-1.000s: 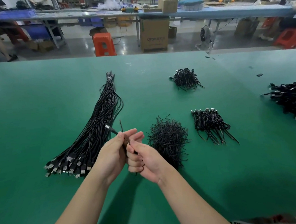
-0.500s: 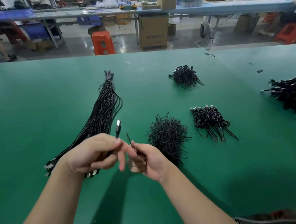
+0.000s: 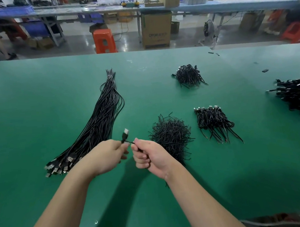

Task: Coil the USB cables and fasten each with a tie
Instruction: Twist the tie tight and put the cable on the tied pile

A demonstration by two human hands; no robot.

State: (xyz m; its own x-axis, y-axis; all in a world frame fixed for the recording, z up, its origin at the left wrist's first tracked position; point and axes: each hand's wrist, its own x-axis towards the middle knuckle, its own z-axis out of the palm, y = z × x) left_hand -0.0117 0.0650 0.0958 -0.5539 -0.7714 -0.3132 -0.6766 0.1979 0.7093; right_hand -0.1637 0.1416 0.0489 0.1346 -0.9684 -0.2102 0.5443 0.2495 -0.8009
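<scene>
My left hand (image 3: pixel 107 155) and my right hand (image 3: pixel 149 155) are closed side by side on one black USB cable (image 3: pixel 124 136) above the green table (image 3: pixel 39 102). Its silver plug sticks up between the thumbs, and most of the cable is hidden in my fists. A long bundle of straight USB cables (image 3: pixel 100 123) lies to the left, plugs toward me. A heap of black ties (image 3: pixel 171 136) sits just right of my right hand. Behind it lies a row of coiled, tied cables (image 3: pixel 214 121).
Another small pile of coiled cables (image 3: pixel 189 76) lies farther back, and a large pile of cables (image 3: pixel 297 95) lies at the right edge. Beyond the table's far edge stand an orange stool (image 3: pixel 104 40), a cardboard box (image 3: pixel 156 30) and a long workbench (image 3: pixel 139 8).
My hands have drawn slightly apart and dropped lower. The cable's plug has turned from pointing left to standing up between the thumbs. My right fist has closed tighter on the cable.
</scene>
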